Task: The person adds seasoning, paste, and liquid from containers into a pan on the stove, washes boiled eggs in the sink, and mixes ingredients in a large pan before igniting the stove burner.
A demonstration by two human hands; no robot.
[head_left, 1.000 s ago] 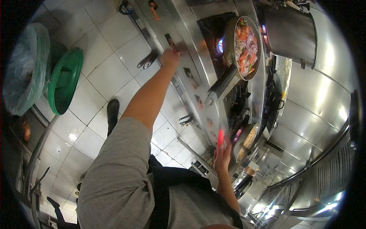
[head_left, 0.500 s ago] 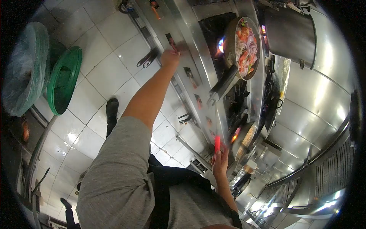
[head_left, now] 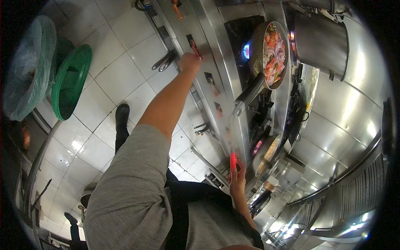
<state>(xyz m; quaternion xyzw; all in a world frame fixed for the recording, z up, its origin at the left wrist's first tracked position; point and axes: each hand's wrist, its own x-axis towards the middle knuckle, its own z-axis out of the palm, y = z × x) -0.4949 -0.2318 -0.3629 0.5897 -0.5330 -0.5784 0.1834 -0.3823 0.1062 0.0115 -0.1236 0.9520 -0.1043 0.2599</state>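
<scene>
My left hand (head_left: pixel 190 62) reaches out to the stove's front panel, its fingers closed on a red control knob (head_left: pixel 195 49). Nearer my body, my right hand (head_left: pixel 238 179) is closed around what looks like a red long-nosed lighter (head_left: pixel 233 161), with a finger by its loop; its thin nose is blurred. A frying pan (head_left: pixel 256 46) of sliced red and pale vegetables (head_left: pixel 274 56) sits on the stove, its black handle (head_left: pixel 250 91) towards me. Beside it burns a blue flame (head_left: pixel 246 51). Another pan (head_left: pixel 259 157) with pale food stands close to my right hand.
A large metal pot (head_left: pixel 321 46) stands behind the frying pan. Pan handles (head_left: pixel 165 61) jut out below the stove panel. On the left are a green plastic lid (head_left: pixel 71 83) and a bag-lined bin (head_left: pixel 29 66). A dark shoe (head_left: pixel 122 116) rests on the tiled floor (head_left: pixel 110 75).
The view has shifted slightly. My left hand stays on the knob. My right hand has tilted the red lighter a little, and the flame beside the nearer pan looks smaller.
</scene>
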